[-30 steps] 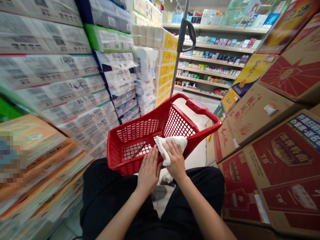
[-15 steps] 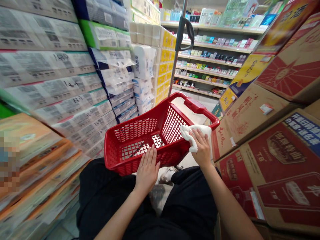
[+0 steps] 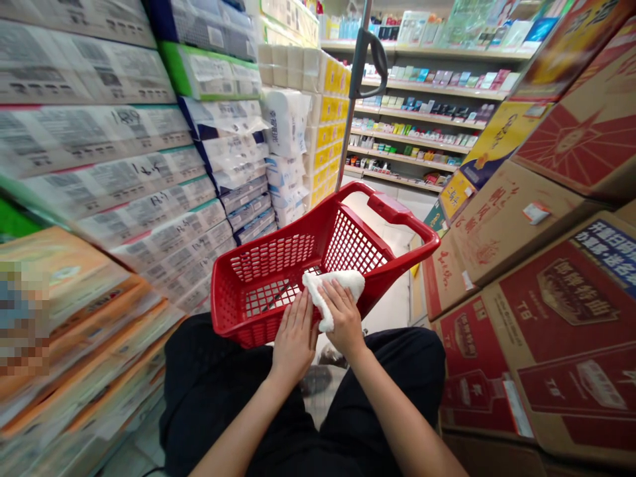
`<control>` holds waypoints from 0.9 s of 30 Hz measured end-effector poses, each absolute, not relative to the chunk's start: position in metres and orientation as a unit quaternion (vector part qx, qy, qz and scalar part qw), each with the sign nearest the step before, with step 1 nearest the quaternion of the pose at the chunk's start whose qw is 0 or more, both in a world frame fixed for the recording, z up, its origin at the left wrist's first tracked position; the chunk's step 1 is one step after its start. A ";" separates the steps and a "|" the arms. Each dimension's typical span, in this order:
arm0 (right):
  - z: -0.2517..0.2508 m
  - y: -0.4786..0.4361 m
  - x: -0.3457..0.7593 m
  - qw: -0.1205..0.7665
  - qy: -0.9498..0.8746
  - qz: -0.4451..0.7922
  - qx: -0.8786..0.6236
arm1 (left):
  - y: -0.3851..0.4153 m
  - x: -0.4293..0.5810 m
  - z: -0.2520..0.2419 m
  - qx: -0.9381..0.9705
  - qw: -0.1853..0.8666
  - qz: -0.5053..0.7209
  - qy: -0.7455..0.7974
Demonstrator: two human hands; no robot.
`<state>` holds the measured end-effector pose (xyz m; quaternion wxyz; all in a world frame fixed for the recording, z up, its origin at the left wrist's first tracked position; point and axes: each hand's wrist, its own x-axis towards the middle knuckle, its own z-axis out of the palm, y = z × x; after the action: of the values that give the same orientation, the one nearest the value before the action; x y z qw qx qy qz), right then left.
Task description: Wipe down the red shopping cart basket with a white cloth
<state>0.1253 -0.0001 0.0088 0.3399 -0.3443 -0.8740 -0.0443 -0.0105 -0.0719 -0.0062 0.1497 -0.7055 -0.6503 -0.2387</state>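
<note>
Right, the right hand (image 3: 344, 319) is gripping a white cloth (image 3: 342, 283) and pressing it onto the near rim of the red basket (image 3: 268, 260), at about five o'clock on the basket. The left hand (image 3: 294, 339) is lying flat, fingers straight and released, touching the basket's outer wall at nine o'clock from the cloth, just beside it. The basket is sitting tilted above the person's lap. Cardboard boxes (image 3: 546, 298) are standing stacked at three o'clock, wrapped paper packs (image 3: 124, 172) at nine, stocked shelves (image 3: 422, 132) at twelve.
</note>
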 end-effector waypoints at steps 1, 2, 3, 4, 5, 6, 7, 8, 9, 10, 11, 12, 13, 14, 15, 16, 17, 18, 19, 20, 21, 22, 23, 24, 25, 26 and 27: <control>0.012 0.006 0.136 0.327 -0.886 -0.057 -0.324 | -0.071 -0.010 -0.006 -0.704 0.151 -0.238 -0.652; 0.016 0.014 0.148 0.315 -0.895 -0.070 -0.307 | -0.071 -0.010 -0.006 -0.703 0.153 -0.236 -0.653; 0.022 0.022 0.164 0.306 -0.901 -0.085 -0.296 | -0.070 -0.010 -0.005 -0.704 0.153 -0.234 -0.653; 0.028 0.031 0.180 0.301 -0.902 -0.098 -0.294 | -0.070 -0.009 -0.005 -0.705 0.154 -0.232 -0.652; 0.035 0.040 0.198 0.305 -0.897 -0.114 -0.300 | -0.070 -0.009 -0.004 -0.706 0.154 -0.231 -0.652; 0.043 0.049 0.214 0.307 -0.891 -0.128 -0.309 | -0.070 -0.009 -0.004 -0.706 0.155 -0.230 -0.652; 0.049 0.057 0.229 0.317 -0.879 -0.138 -0.328 | -0.070 -0.008 -0.003 -0.706 0.156 -0.230 -0.652; 0.055 0.063 0.241 0.333 -0.865 -0.145 -0.347 | -0.070 -0.008 -0.003 -0.704 0.156 -0.231 -0.653; 0.059 0.067 0.249 0.349 -0.850 -0.148 -0.366 | -0.070 -0.008 -0.003 -0.703 0.156 -0.232 -0.654; 0.061 0.069 0.252 0.368 -0.833 -0.148 -0.385 | -0.070 -0.007 -0.003 -0.701 0.156 -0.233 -0.655; 0.061 0.069 0.250 0.388 -0.816 -0.146 -0.402 | -0.070 -0.007 -0.003 -0.701 0.155 -0.234 -0.656; 0.059 0.066 0.244 0.405 -0.802 -0.140 -0.416 | -0.070 -0.007 -0.003 -0.701 0.154 -0.235 -0.656; 0.054 0.061 0.233 0.418 -0.791 -0.132 -0.426 | -0.070 -0.007 -0.003 -0.701 0.154 -0.235 -0.656; 0.048 0.055 0.219 0.427 -0.787 -0.122 -0.429 | -0.070 -0.007 -0.003 -0.702 0.154 -0.235 -0.655; 0.041 0.047 0.203 0.428 -0.790 -0.108 -0.425 | -0.070 -0.007 -0.003 -0.702 0.153 -0.235 -0.654; 0.034 0.037 0.186 0.422 -0.801 -0.091 -0.415 | -0.070 -0.008 -0.003 -0.703 0.152 -0.236 -0.654; 0.027 0.028 0.168 0.413 -0.815 -0.073 -0.399 | -0.071 -0.008 -0.003 -0.703 0.150 -0.237 -0.653; 0.021 0.018 0.152 0.403 -0.828 -0.055 -0.386 | -0.071 -0.009 -0.003 -0.704 0.147 -0.238 -0.653; 0.015 0.009 0.137 0.394 -0.836 -0.039 -0.379 | -0.072 -0.009 -0.004 -0.705 0.145 -0.240 -0.651; 0.011 0.001 0.125 0.389 -0.841 -0.027 -0.376 | -0.073 -0.010 -0.004 -0.707 0.142 -0.242 -0.649; 0.008 -0.005 0.116 0.386 -0.842 -0.020 -0.376 | -0.073 -0.011 -0.004 -0.710 0.141 -0.243 -0.645; 0.006 -0.010 0.110 0.384 -0.842 -0.017 -0.377 | -0.074 -0.011 -0.005 -0.713 0.139 -0.244 -0.642; 0.005 -0.012 0.107 0.384 -0.842 -0.021 -0.377 | -0.074 -0.011 -0.005 -0.714 0.139 -0.243 -0.641; 0.005 -0.012 0.107 0.381 -0.845 -0.029 -0.374 | -0.074 -0.011 -0.005 -0.715 0.138 -0.242 -0.642; 0.006 -0.010 0.111 0.373 -0.852 -0.041 -0.364 | -0.074 -0.011 -0.005 -0.714 0.139 -0.240 -0.643; 0.009 -0.006 0.118 0.361 -0.863 -0.054 -0.351 | -0.074 -0.011 -0.005 -0.712 0.141 -0.237 -0.646; 0.012 -0.001 0.127 0.348 -0.872 -0.069 -0.336 | -0.074 -0.010 -0.005 -0.709 0.144 -0.234 -0.649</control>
<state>0.1270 -0.0010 0.0125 0.3479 -0.3363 -0.8724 -0.0686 -0.0103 -0.0736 -0.0046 0.1436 -0.7090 -0.6494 -0.2345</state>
